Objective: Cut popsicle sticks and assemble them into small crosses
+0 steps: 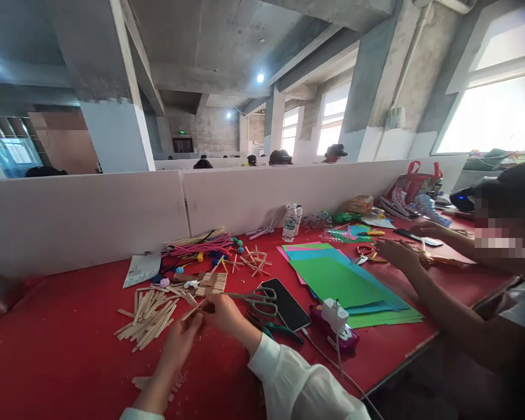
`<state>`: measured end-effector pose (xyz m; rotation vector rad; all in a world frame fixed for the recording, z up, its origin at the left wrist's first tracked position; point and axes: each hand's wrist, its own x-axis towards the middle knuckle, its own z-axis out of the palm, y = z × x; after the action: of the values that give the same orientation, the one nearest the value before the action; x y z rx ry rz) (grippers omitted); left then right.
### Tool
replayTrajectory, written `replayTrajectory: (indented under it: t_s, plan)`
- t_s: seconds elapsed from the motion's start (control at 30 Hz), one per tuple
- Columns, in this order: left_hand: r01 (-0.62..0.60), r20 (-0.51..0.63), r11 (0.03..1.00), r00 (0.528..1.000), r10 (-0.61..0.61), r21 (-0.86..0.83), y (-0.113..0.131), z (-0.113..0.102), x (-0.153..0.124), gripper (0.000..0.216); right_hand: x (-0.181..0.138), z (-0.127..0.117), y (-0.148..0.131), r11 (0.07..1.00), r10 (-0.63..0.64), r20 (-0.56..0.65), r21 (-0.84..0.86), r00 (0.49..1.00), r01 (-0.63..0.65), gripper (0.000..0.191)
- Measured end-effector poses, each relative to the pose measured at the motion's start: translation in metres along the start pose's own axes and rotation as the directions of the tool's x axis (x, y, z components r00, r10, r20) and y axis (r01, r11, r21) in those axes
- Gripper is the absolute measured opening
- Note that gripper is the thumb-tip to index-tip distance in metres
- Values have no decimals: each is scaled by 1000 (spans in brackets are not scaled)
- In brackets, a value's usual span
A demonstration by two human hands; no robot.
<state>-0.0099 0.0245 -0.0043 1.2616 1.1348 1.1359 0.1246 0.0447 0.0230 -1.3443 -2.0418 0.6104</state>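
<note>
My left hand (184,339) and my right hand (224,315) meet over the red table, fingers pinched around a thin wooden craft stick (191,310). Its far part is hidden by my fingers. Left of them lies a loose pile of craft sticks (146,319). Just beyond my right hand is a small panel of sticks laid side by side (213,283). Grey-green-handled scissors (262,301) lie to the right of that hand, touching or close to a black phone (287,304). Dark green-handled pliers (283,333) rest below the phone.
Coloured paper sheets (332,274) and a purple power strip with a white charger (335,315) lie to the right. Behind are a water bottle (290,223), pink pipe cleaners (201,243) and a notepad (142,270). A white partition (91,219) bounds the table. A co-worker's hands (396,255) are at right.
</note>
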Motion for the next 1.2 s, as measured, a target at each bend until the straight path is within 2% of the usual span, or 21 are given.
replayTrajectory:
  t_s: [0.13,0.27,0.37,0.47,0.57,0.7,0.87,1.03,1.13,1.2]
  plan:
    - [-5,-54,998,999,2,-58,-11,1,5,55,-5,15,7,999,-47,-57,-7,997,47,16]
    - [-33,-132,998,991,39,48,-16,-1,2,48,-9,23,17,991,-131,-42,-38,991,129,19]
    - [7,-145,999,989,-1,42,-13,-2,-3,51,-13,23,19,974,-227,-27,16,973,228,18]
    - [37,-108,999,993,-38,-14,-11,-4,-6,51,-15,21,18,951,-284,-24,122,959,285,20]
    - [50,-77,998,996,-53,-41,-11,-6,-8,49,-17,20,17,947,-251,-36,198,967,253,22]
    - [65,-85,996,994,-70,-59,-8,-4,-10,49,-18,20,15,967,-165,-70,186,984,175,24]
    - [54,-104,997,993,-59,-50,-6,-3,-9,48,-19,20,13,994,-109,-128,4,986,111,18]
    - [23,-172,998,985,-31,-51,-8,-3,-9,36,-21,20,10,988,-123,-107,-107,987,112,16]
    - [9,-188,998,982,-20,-61,-6,-2,-11,38,-22,20,9,990,-134,-118,-65,984,127,16]
    - [3,-204,998,979,-16,-64,-6,-1,-11,43,-22,21,10,990,-136,-143,22,980,140,15]
